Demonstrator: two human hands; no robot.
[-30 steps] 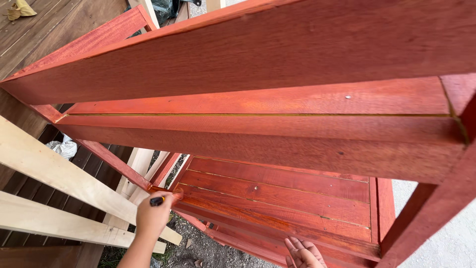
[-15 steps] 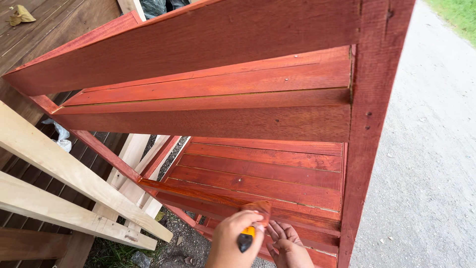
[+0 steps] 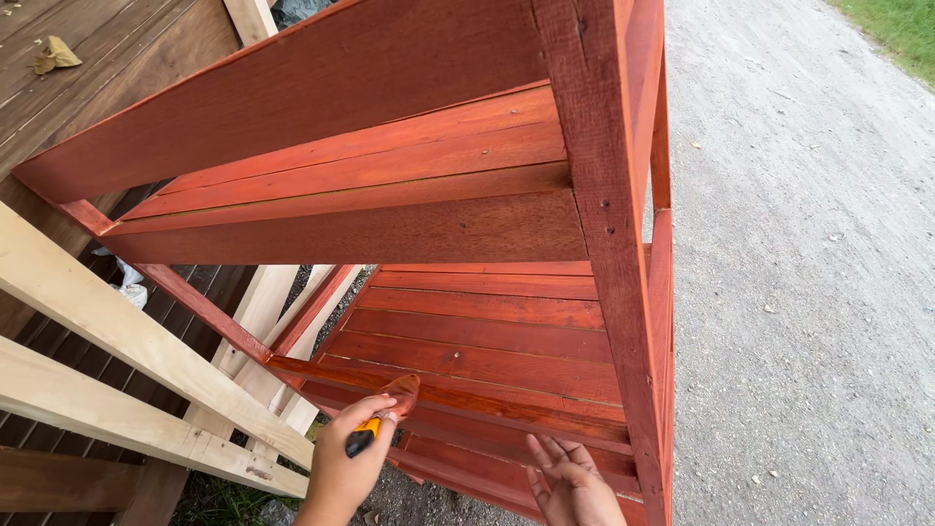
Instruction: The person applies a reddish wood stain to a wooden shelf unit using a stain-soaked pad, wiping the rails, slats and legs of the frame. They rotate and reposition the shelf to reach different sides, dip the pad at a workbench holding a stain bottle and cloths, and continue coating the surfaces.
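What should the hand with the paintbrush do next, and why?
Probably draw the paintbrush along the front rail of the lower shelf. The left hand holds its bristles right on that rail, which looks wet and glossy there. The right hand is open beside it, holding nothing.

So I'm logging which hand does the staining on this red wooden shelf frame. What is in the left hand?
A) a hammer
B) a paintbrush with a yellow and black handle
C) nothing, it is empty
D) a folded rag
B: the left hand grips a paintbrush by its yellow and black handle, its stain-reddened bristles lying on a lower rail of the frame, while the right hand is open and empty.
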